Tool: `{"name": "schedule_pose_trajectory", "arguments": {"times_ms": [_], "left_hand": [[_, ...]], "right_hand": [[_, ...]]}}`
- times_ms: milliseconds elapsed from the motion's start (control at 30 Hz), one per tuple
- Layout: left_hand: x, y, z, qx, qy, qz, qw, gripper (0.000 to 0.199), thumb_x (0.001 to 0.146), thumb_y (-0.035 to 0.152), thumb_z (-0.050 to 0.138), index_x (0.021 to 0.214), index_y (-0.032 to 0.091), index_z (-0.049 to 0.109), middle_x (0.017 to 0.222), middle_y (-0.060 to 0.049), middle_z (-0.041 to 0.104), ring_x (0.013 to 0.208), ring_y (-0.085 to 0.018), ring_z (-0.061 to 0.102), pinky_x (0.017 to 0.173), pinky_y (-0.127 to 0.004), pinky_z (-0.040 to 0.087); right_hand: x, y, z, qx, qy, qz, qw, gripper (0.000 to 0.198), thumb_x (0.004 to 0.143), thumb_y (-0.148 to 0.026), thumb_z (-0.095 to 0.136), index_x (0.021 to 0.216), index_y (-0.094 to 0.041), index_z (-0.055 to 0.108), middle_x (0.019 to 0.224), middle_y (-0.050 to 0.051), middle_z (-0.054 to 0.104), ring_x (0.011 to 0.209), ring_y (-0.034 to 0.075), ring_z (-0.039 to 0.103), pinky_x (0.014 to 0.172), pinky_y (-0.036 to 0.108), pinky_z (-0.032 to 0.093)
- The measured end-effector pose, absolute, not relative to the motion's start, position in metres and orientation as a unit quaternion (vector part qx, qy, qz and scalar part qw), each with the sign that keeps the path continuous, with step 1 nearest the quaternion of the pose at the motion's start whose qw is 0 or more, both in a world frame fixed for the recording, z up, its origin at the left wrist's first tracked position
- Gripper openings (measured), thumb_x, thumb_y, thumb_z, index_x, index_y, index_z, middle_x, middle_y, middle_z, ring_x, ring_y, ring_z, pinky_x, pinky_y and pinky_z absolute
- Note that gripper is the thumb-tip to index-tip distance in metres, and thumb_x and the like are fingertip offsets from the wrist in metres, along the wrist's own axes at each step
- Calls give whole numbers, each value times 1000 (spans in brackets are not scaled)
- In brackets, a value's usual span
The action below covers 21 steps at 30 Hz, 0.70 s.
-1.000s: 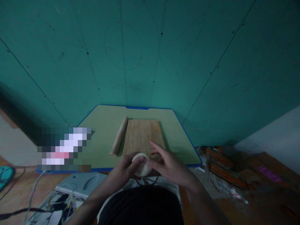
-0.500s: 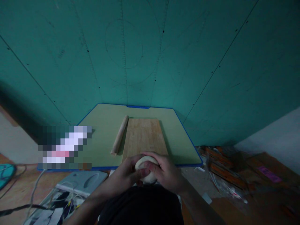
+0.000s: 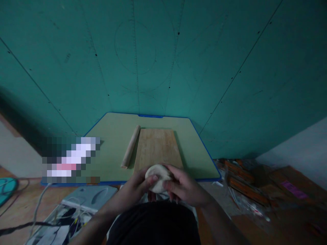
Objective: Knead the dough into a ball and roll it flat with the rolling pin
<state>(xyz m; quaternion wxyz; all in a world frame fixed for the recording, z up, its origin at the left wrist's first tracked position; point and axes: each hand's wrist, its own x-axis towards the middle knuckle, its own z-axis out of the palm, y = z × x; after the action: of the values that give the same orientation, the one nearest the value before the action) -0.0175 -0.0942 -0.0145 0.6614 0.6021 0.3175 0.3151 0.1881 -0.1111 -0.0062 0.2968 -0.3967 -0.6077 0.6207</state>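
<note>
- by the near end of the wooden board (image 3: pixel 158 146), pale dough (image 3: pixel 161 174) is held by the left hand (image 3: pixel 137 183) and right hand (image 3: pixel 184 185), fingers half-curled around its edges, thumbs on it
- rolling pin (image 3: pixel 131 147) lies along the board's left edge
- tabletop (image 3: pixel 195 156) leaves room rightward, to its blue rim

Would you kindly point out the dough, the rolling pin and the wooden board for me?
Dough (image 3: pixel 160 174), head view: its pale upper face.
Rolling pin (image 3: pixel 131 147), head view: the middle of its length.
Wooden board (image 3: pixel 157 146), head view: its bare top surface.
</note>
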Motion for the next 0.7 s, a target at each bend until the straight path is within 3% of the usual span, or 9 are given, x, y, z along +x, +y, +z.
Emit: {"name": "schedule_pose_trajectory", "arguments": {"times_ms": [167,300,367,467,533,600,700], "left_hand": [[-14,-92,-14,613,361,329,621,46,90,60,59,94,15,65,70,-1,63,56,-12,56,50,-23,48],[-14,-96,-14,533,320,306,721,56,87,68,58,89,13,66,63,-1,62,46,-12,56,45,-23,47],[-14,-98,-15,515,305,292,746,57,87,70,56,88,13,66,60,-2,63,44,-11,56,44,-22,46],[-14,-98,-14,519,285,284,754,57,82,70,65,89,14,67,60,-1,64,45,-10,55,45,-20,44],[-13,-97,-12,535,276,275,750,56,78,68,71,91,14,67,64,-1,65,47,-9,55,46,-20,45],[-13,-97,-11,549,267,245,753,56,77,67,72,91,13,67,66,-2,65,47,-9,55,46,-20,45],[-9,-98,-15,561,280,221,747,58,78,71,68,86,13,64,60,-1,61,47,-10,54,46,-21,44]], "right_hand": [[177,-114,-11,-433,-592,579,357,54,96,-50,57,138,-18,56,58,-7,51,44,7,44,39,16,37],[191,-111,-5,-302,-579,696,299,97,82,-59,73,158,-24,25,68,-5,63,49,9,54,46,17,46],[198,-108,-4,-280,-572,722,270,107,77,-59,79,160,-26,20,70,-4,66,51,10,57,46,17,46],[200,-104,-7,-336,-577,682,299,97,72,-56,84,153,-28,39,87,2,72,66,14,67,54,21,51],[196,-104,-11,-341,-594,656,318,95,65,-54,89,147,-26,50,113,8,72,94,22,70,75,30,57],[191,-104,-15,-335,-623,630,320,95,60,-53,92,143,-25,55,128,10,68,113,27,65,93,37,53],[188,-106,-18,-353,-666,572,323,86,63,-54,90,137,-22,60,121,8,70,108,27,66,92,37,52]]}}
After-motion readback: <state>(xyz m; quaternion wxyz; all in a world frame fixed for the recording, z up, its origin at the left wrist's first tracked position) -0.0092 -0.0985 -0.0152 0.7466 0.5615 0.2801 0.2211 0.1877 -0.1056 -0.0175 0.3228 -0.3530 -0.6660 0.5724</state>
